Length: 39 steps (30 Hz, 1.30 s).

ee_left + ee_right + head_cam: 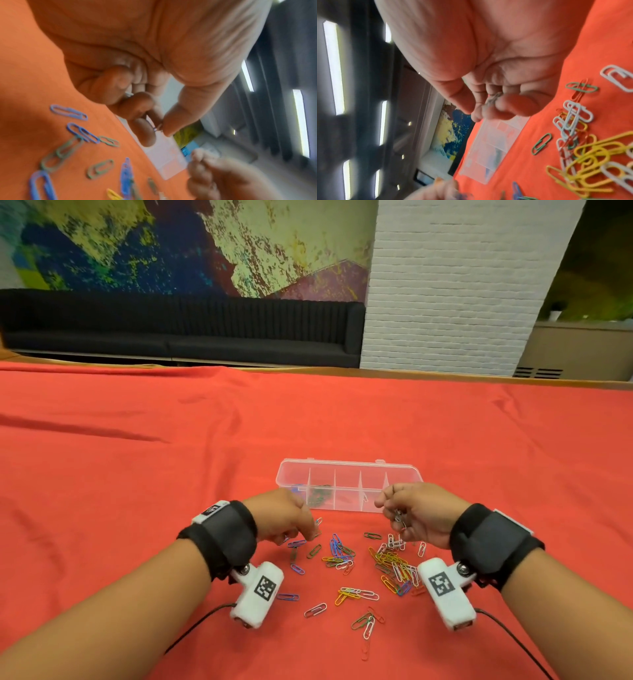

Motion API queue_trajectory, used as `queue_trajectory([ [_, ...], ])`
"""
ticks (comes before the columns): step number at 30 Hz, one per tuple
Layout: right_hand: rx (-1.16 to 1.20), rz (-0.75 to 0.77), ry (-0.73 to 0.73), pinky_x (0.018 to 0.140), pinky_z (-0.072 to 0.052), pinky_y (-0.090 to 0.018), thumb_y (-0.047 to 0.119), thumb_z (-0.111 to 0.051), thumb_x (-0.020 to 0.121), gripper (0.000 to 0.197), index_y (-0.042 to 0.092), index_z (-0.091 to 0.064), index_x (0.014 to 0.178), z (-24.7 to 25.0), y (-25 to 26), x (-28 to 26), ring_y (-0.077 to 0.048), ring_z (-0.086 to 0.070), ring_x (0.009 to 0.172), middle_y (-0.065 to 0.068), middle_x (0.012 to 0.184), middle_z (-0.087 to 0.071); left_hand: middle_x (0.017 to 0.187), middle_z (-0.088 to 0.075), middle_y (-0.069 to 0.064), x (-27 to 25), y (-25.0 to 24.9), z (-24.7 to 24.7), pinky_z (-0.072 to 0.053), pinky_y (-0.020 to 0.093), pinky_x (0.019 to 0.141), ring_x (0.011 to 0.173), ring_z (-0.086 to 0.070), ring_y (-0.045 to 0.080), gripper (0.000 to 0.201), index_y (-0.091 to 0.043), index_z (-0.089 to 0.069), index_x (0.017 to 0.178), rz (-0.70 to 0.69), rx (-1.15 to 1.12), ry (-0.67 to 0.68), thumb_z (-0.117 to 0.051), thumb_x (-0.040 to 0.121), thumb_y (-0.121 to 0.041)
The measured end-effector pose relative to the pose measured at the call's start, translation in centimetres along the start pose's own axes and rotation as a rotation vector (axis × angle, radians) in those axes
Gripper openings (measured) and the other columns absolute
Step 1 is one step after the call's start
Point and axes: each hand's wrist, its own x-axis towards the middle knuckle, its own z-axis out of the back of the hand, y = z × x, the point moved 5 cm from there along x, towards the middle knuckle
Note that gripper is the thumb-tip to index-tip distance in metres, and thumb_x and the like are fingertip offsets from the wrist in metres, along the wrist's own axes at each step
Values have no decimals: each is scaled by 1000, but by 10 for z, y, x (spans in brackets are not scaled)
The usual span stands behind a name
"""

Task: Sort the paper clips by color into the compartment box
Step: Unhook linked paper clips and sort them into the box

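Note:
A clear compartment box (349,470) lies open on the red cloth, with blue clips in its leftmost cell and green clips in the cell beside it. Loose paper clips (363,563) of several colors are scattered in front of it. My left hand (301,534) hovers low over the left side of the pile; its thumb and finger pinch a blue clip (155,128). My right hand (394,513) is raised by the box's right front corner, fingers curled round a small bunch of white clips (493,99). The box (491,146) lies just beyond those fingers.
The red cloth (137,474) covers the whole table, and its far edge runs across the view. Behind stand a black sofa (178,326) and a white brick column (452,285). Cables trail from both wrist cameras toward me.

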Motion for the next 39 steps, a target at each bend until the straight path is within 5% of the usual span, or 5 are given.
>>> queue_trajectory([
  [6,-754,340,11,50,-35,-18,24,-68,86,9,16,-68,90,-52,22,-14,1,-40,44,10,59,-49,80,-69,12,-26,-3,-9,-25,17,42,48,-42,7,8,-16,-62,72,-88,-445,82,-65,73,-9],
  [10,-407,353,93,43,-29,-20,16,-66,88,16,16,-68,105,-74,26,-23,-6,-34,43,8,54,-41,78,-68,11,-38,-13,-18,-28,16,41,47,-40,6,7,-16,-64,73,-131,-481,157,-65,74,-9],
  [18,-74,330,4,38,-21,-18,5,-62,89,15,11,-58,76,-77,19,-54,-8,-27,39,7,47,-39,73,-66,10,-53,-29,-18,-23,16,42,47,-37,7,5,-15,-63,74,-153,-512,196,-62,75,-10],
  [24,451,168,173,41,-10,-17,1,-50,87,18,11,-54,73,-86,9,-74,-8,-21,41,-4,57,-41,72,-64,11,-59,-43,-22,-21,19,45,50,-34,8,6,-12,-63,76,-210,-607,227,-63,75,-6],
  [39,638,153,214,41,-9,-17,9,-59,76,11,14,-61,67,-95,21,-99,-6,-21,39,-6,62,-48,71,-64,2,-81,-76,-11,-33,17,47,54,-47,6,11,-14,-70,85,-464,-370,2,-74,76,-15],
])
